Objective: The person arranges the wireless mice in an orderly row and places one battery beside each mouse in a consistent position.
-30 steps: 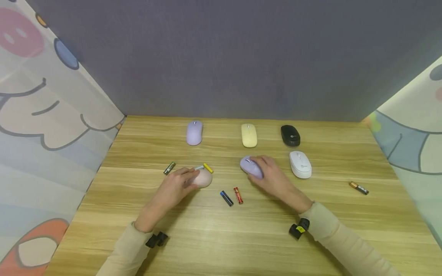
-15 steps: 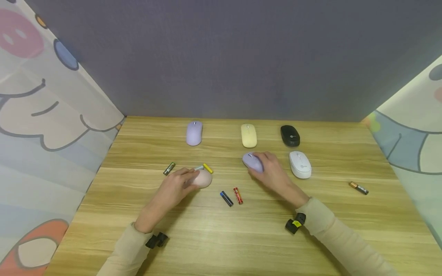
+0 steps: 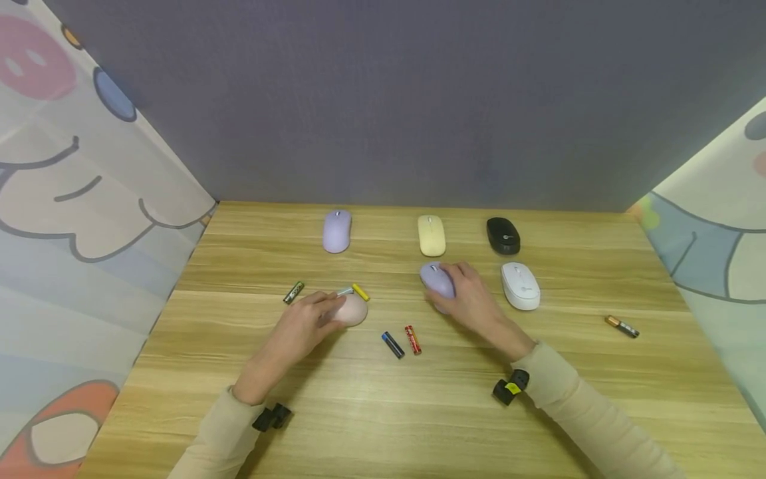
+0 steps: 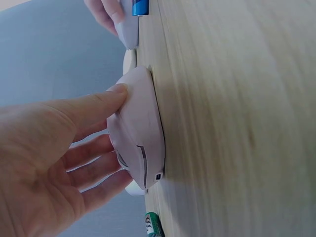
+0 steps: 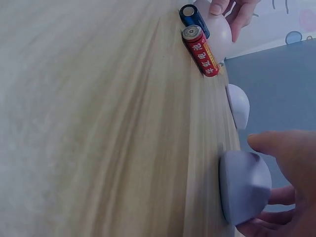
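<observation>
At the left of the table my left hand [image 3: 308, 326] holds a pale pink computer mouse [image 4: 138, 108], the thumb on one side and the fingers on the other. My right hand [image 3: 475, 303] bends its fingers round the right side of a lavender mouse [image 3: 437, 279]. In the right wrist view the thumb [image 5: 269, 142] stands slightly off this lavender mouse [image 5: 242, 185]. A yellow battery [image 3: 361, 292] and a light-coloured one [image 3: 345, 291] lie beside the pink mouse. Between the hands are a dark blue battery [image 3: 393, 344] and a red battery [image 3: 413, 339].
Along the back lie another lavender mouse [image 3: 337, 231], a yellow mouse [image 3: 431, 235] and a black mouse [image 3: 503, 235]. A white mouse [image 3: 520, 286] sits right of my right hand. Single batteries lie far right [image 3: 622, 326] and left [image 3: 294, 293]. A grey panel [image 3: 407, 100] rises behind the table.
The right hand has shifted the lavender mouse slightly away and to the right, turning it a little. Its thumb has since moved out to the left. The left hand stays put.
</observation>
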The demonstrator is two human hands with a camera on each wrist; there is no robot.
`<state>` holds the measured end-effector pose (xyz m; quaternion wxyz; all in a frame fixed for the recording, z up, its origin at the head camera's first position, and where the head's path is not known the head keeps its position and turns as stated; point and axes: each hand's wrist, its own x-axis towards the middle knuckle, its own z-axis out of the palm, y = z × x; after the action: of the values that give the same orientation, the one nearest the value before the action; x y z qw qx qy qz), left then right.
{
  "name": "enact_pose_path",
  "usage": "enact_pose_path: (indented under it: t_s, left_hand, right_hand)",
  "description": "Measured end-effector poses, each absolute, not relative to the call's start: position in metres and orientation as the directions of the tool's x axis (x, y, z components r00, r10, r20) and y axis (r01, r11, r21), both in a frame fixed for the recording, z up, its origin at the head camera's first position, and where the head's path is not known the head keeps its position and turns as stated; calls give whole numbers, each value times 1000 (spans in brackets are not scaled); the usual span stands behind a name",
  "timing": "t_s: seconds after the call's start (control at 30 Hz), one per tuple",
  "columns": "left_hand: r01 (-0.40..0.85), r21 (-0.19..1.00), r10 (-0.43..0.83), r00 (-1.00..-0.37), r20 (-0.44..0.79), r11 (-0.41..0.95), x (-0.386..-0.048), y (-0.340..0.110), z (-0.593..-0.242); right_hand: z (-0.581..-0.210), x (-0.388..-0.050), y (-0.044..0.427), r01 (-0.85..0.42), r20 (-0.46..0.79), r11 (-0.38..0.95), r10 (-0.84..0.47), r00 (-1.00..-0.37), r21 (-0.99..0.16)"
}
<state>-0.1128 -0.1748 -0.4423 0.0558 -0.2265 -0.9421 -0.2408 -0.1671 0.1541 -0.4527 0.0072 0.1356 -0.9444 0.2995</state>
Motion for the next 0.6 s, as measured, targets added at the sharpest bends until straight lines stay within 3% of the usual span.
enact_pose_path:
  t_s: [0.6]
  left_hand:
    - [467,430,404,-884,235,773,-113,-174,-443]
  right_hand:
    - [-451,-166,154,-242,61,778,-255,-965,-579]
